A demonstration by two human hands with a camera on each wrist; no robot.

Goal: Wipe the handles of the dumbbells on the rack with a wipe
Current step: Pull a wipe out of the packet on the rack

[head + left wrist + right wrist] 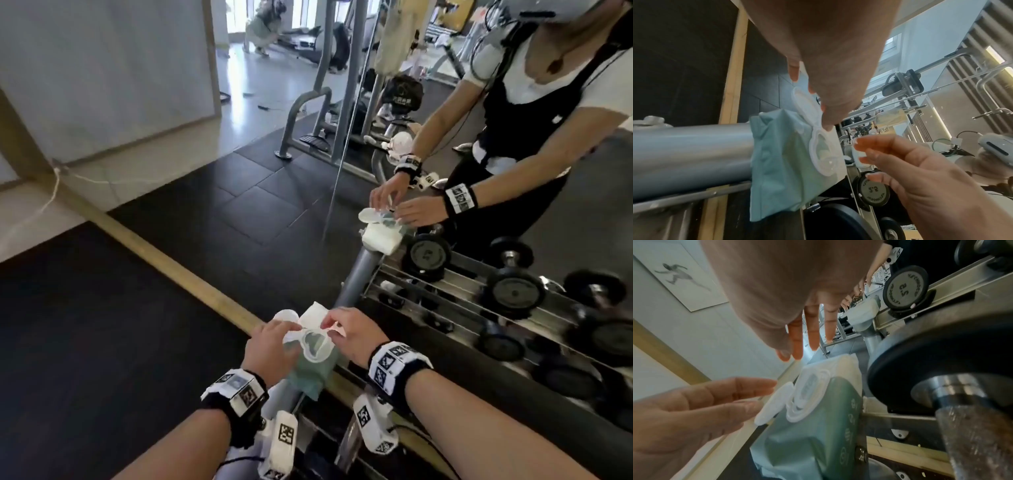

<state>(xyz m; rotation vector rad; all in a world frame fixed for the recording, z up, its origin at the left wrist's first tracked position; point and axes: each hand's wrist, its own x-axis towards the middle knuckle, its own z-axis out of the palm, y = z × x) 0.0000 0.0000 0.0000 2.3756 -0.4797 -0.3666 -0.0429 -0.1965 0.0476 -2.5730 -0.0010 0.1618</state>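
The pack of wipes sits on top of the rack's end tube, its lid flipped open to the left, with the left hand on its left side and the right hand on its right, both over the opening. The dumbbells lie in a row on the rack's rails to the right of the pack, against the mirror behind. The floor mat lies to the left of the rack.
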